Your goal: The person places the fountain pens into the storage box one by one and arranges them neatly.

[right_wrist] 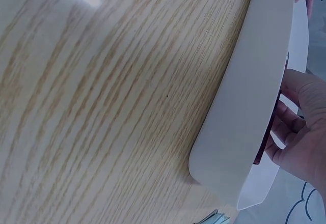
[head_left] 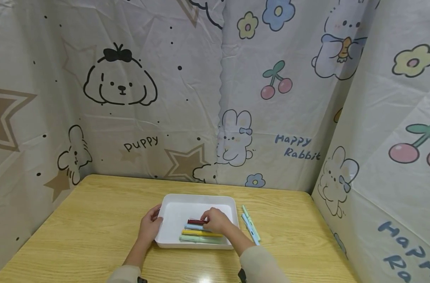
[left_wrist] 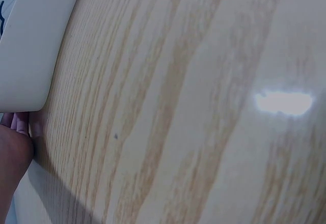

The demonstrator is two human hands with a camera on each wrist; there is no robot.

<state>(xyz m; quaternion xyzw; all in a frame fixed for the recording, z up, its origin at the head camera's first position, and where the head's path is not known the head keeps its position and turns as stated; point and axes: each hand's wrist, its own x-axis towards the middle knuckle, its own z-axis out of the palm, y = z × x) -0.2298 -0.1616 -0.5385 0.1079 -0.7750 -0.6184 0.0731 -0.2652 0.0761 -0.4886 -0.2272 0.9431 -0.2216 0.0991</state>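
Observation:
A white rectangular tray [head_left: 176,210] stands on the wooden table. At its left side my left hand [head_left: 150,226] grips the wall, thumb near the rim. My right hand [head_left: 216,221] reaches inside the tray and pinches a dark red pen [head_left: 195,221], its fingers covering the right end. In the right wrist view that dark red pen [right_wrist: 267,137] shows between thumb and fingers, close to the tray's wall. Nearer to me in the tray lie a light blue pen [head_left: 193,227], a yellow pen [head_left: 200,233] and a light green pen [head_left: 200,239], roughly parallel.
Just right of the tray, a second light green pen [head_left: 251,223] and a second light blue pen [head_left: 249,228] lie side by side on the table [head_left: 112,212]. Printed cloth [head_left: 186,98] hangs behind the table and along its sides.

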